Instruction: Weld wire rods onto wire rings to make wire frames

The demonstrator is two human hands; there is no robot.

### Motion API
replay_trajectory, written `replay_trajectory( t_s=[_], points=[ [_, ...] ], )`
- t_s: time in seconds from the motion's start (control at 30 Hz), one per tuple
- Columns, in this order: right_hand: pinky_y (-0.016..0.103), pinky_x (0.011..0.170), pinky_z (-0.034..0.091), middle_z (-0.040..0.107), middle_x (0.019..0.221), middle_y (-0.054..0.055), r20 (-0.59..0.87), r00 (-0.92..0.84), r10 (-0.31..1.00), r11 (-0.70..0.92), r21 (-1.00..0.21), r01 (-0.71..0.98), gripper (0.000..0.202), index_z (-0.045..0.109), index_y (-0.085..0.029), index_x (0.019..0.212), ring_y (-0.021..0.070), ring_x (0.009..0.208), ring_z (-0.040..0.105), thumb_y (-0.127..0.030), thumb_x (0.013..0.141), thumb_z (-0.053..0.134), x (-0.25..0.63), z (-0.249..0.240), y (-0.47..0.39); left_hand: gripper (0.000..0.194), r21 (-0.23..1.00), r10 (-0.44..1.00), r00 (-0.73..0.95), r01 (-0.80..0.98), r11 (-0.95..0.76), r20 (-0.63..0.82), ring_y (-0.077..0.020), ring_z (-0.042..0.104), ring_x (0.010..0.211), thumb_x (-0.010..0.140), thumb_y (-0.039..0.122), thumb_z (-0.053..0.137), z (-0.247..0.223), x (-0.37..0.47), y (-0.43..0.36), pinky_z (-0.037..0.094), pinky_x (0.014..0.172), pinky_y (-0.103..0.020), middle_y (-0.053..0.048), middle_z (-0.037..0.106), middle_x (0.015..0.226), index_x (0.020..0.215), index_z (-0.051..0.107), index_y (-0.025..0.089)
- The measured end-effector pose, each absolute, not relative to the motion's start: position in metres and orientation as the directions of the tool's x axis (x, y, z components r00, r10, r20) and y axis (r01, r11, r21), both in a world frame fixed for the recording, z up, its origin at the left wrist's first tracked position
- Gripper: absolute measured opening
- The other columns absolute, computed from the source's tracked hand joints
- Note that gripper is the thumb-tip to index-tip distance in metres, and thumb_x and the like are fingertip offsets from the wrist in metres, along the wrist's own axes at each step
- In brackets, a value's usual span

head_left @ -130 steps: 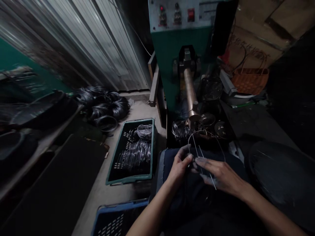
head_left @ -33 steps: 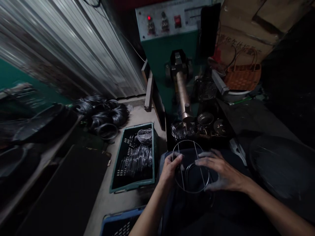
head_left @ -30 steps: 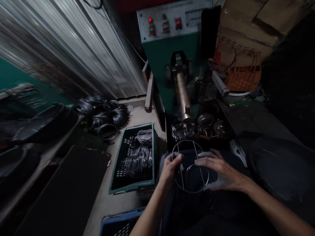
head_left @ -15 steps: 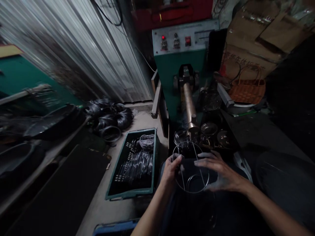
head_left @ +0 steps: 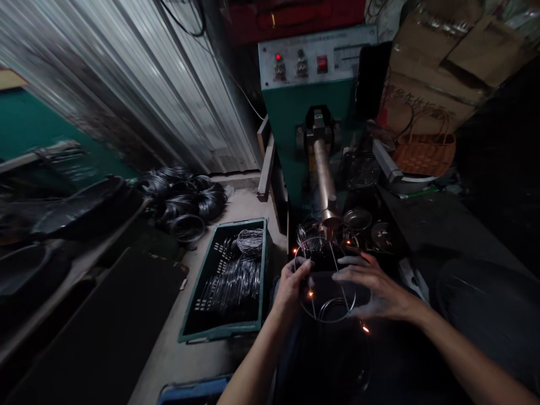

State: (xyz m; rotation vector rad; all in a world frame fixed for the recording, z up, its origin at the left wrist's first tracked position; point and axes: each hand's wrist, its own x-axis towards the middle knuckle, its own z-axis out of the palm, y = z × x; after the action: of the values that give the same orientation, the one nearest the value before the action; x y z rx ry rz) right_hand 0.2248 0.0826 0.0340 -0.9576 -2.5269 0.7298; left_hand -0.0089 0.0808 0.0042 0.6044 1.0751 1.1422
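Observation:
A round wire ring with two straight cross wires is held in front of me below the welding machine's copper-coloured electrode arm. My left hand pinches its left side between thumb and fingers. On the right side, my right hand holds the ring, fingertips at a cross wire and thumb low by the rim. The ring's far edge lies under the electrode tip; exact contact is too dark to tell. Small orange sparks fly around the ring and both hands. Below the ring, more wire rings lie on my lap.
A green crate full of wire pieces stands to the left. Coils of black wire lie beyond it. The green machine has a lit red lamp. A wicker basket and cardboard are at right. A blue crate edge shows below.
Sparks have appeared around the ring and hands. Ring and hands sit slightly higher in view, nearer the electrode tip. Both hands keep their hold.

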Motion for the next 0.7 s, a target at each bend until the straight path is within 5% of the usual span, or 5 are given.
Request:
replay_trajectory(
  t_s=[0.2,0.33,0.47,0.7],
  points=[
    [0.045,0.102,0.035,0.058,0.124,0.007,0.213,-0.494,0.843,0.441,-0.799,0.408,0.054,0.061,-0.028,0.119,0.0281,0.122,0.048,-0.047,0.070,0.076,0.232,0.038,0.143,0.038,0.851,0.941,-0.028,-0.435,0.293,-0.339,-0.0062,0.046,0.039,0.059,0.043,0.081,0.005,-0.013,0.142,0.037,0.041,-0.018,0.004,0.053,0.050,0.072,0.056,0.016],
    [0.035,0.077,0.049,0.065,0.096,0.007,0.098,-0.309,0.946,0.165,-0.966,0.198,0.043,0.064,-0.018,0.104,0.0223,0.088,0.062,-0.047,0.073,0.071,0.222,0.029,0.198,0.039,0.866,0.968,-0.061,-0.463,0.188,-0.243,-0.0058,0.045,0.038,0.057,0.040,0.082,0.007,-0.017,0.187,0.036,0.039,-0.017,0.004,0.053,0.050,0.070,0.055,0.015],
    [0.024,0.049,0.043,0.063,0.073,0.003,0.031,-0.337,0.941,0.093,-0.981,0.169,0.038,0.061,-0.015,0.102,0.0147,0.059,0.057,-0.046,0.079,0.063,0.201,0.023,0.219,0.040,0.877,0.976,-0.071,-0.455,0.152,-0.206,-0.0057,0.043,0.035,0.056,0.042,0.081,0.007,-0.024,0.206,0.033,0.036,-0.017,0.005,0.052,0.046,0.070,0.054,0.015],
    [0.022,0.049,0.040,0.058,0.067,-0.001,0.030,-0.299,0.954,0.076,-0.986,0.147,0.032,0.062,-0.016,0.091,0.0117,0.056,0.051,-0.041,0.072,0.068,0.187,0.037,0.221,0.040,0.887,0.977,-0.083,-0.439,0.140,-0.195,-0.0050,0.040,0.033,0.057,0.044,0.081,0.002,-0.031,0.216,0.028,0.034,-0.017,0.005,0.051,0.044,0.071,0.057,0.014]
  ],
)
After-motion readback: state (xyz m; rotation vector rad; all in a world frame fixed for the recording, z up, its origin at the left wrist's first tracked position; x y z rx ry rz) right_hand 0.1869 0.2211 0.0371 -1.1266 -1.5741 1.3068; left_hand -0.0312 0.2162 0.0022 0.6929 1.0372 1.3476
